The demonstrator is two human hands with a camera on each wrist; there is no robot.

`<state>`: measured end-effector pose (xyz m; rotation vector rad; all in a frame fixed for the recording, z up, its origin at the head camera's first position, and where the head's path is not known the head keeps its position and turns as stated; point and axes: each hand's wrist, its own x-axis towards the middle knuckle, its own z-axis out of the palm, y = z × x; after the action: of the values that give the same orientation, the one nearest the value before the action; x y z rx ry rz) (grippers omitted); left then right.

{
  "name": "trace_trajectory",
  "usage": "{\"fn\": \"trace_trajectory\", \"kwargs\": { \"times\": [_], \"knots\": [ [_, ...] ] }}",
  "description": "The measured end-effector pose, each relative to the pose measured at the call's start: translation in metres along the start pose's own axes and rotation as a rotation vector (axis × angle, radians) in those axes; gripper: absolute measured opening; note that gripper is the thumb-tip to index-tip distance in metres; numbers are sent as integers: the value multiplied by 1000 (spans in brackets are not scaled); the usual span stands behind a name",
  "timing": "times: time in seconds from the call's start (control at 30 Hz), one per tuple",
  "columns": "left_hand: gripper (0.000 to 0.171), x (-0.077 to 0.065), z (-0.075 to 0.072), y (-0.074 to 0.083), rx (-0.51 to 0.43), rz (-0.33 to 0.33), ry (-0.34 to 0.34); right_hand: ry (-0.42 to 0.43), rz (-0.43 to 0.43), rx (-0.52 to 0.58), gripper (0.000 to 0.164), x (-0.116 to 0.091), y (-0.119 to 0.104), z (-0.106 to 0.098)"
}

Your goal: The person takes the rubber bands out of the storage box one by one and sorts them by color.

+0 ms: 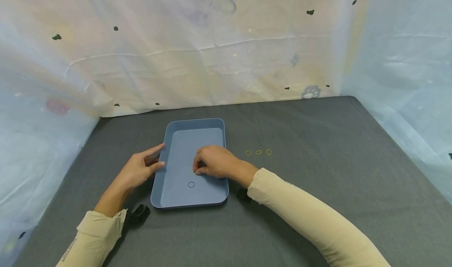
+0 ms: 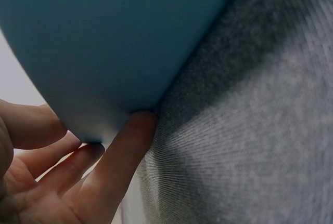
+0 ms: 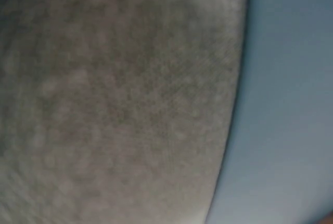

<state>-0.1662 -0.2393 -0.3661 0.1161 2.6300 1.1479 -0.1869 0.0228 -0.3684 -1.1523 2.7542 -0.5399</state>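
A shallow blue-grey tray (image 1: 183, 141) lies on the dark cloth. My left hand (image 1: 135, 169) rests at its left side, fingers spread and fingertips touching the wall; in the left wrist view, fingers (image 2: 130, 146) press against the tray's outside. Over the tray floor, my right hand (image 1: 213, 161) has its thumb and fingers curled together, pinching what looks like a small yellow rubber band, mostly hidden by the fingertips. A dark ring-shaped band (image 1: 191, 182) lies on the tray floor just nearer. Right of the tray, three yellow rubber bands (image 1: 259, 154) lie in a row.
Dark grey cloth (image 1: 318, 149) covers the table. Pale printed sheets (image 1: 212, 71) hang behind and along both sides. Black straps (image 1: 139, 214) show at the wrists. The right wrist view holds mostly blurred cloth (image 3: 114, 99) and the tray's wall (image 3: 281, 99).
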Motion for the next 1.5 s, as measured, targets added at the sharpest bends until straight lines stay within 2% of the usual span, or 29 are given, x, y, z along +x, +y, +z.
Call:
{"fn": "trace_trajectory", "kwargs": {
  "times": [0.17,0.4,0.77,1.1,1.5],
  "knots": [
    [66,0,1,-1,-4,-2,-2,-1,-20,-17,5,0,1,2],
    [66,0,0,-1,-7,6,0,36,36,23,7,3,0,3],
    [66,1,1,1,-16,-16,-1,4,18,-122,15,6,-6,7],
    [66,0,0,2,4,-11,8,-16,-7,-188,15,5,-7,8],
    [65,0,-1,1,6,-5,4,17,34,-126,15,-7,-8,-1]
  ]
}}
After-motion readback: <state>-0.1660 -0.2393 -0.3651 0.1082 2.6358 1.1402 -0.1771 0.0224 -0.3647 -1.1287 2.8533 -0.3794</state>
